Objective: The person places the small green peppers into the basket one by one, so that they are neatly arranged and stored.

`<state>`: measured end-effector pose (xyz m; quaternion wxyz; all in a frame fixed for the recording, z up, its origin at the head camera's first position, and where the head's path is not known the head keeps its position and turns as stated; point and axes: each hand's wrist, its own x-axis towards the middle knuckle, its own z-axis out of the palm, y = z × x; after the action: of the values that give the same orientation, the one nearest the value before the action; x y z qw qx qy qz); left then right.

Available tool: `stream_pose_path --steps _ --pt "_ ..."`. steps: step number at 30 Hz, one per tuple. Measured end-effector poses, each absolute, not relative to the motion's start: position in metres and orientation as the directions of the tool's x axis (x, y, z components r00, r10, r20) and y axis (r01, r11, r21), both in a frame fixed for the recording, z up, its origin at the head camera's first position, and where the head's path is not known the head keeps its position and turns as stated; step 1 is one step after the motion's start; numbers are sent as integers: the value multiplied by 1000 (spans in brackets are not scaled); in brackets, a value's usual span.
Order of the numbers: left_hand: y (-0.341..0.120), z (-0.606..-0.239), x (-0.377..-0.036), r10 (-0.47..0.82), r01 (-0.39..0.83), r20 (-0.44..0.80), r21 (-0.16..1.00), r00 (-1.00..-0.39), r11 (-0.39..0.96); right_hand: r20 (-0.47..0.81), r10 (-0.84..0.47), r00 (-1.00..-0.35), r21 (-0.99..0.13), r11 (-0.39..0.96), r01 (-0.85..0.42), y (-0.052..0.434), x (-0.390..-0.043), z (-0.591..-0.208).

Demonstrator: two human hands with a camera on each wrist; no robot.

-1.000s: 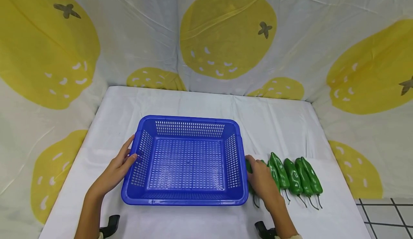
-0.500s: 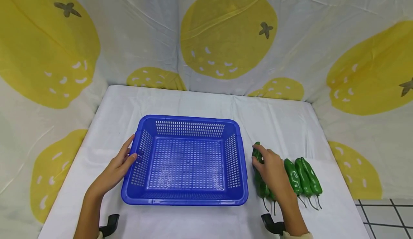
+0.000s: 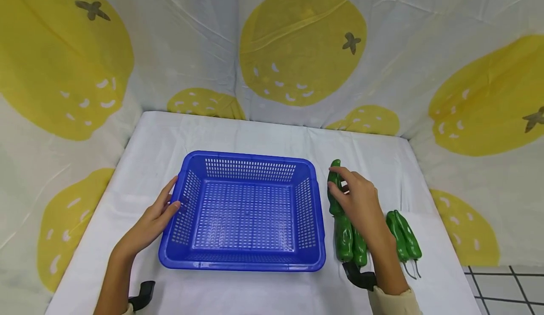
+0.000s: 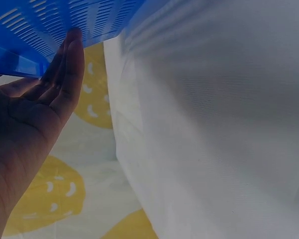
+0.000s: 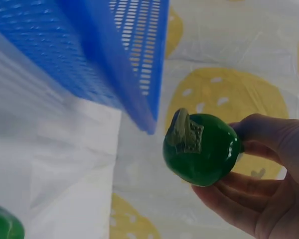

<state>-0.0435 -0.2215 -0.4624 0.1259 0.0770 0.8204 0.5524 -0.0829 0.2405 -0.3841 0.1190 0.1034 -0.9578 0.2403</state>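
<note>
The blue basket [image 3: 243, 212] sits in the middle of the white table [image 3: 263, 133], its near rim close to the table's front edge; a wide bare strip of cloth lies beyond it at 12 o'clock, and narrower strips run along its 9 and 3 o'clock sides. The left hand [image 3: 154, 221] lies at 9 o'clock of the basket, fingers straight and relaxed, fingertips touching the outside of the side wall. The right hand [image 3: 357, 201], at 3 o'clock just beside the basket's rim, has thumb and fingers curled round a green pepper [image 3: 335, 190], lifted clear of the cloth. Two peppers [image 3: 350, 242] lie below the wrist, touching each other, and two more [image 3: 405, 239] rest near the table's right edge at 4 o'clock
</note>
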Motion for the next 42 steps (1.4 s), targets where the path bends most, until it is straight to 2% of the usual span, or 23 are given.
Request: stream_pose_path --steps 11,21,33,42 --pt "-223 -462 -43 272 -12 -124 925 -954 379 182 -164 -969 -519 821 -237 206 -97 -368" --pt "-222 -461 -42 260 -19 -125 926 -957 378 199 -244 -949 -548 775 -314 166 -113 -359" --pt "-221 -463 -42 269 -10 -115 931 -956 364 171 -351 -921 -619 689 -378 127 -125 -371" --pt "-221 -464 -42 270 -13 -115 936 -956 352 117 -400 -909 -751 563 -344 104 -130 -389"
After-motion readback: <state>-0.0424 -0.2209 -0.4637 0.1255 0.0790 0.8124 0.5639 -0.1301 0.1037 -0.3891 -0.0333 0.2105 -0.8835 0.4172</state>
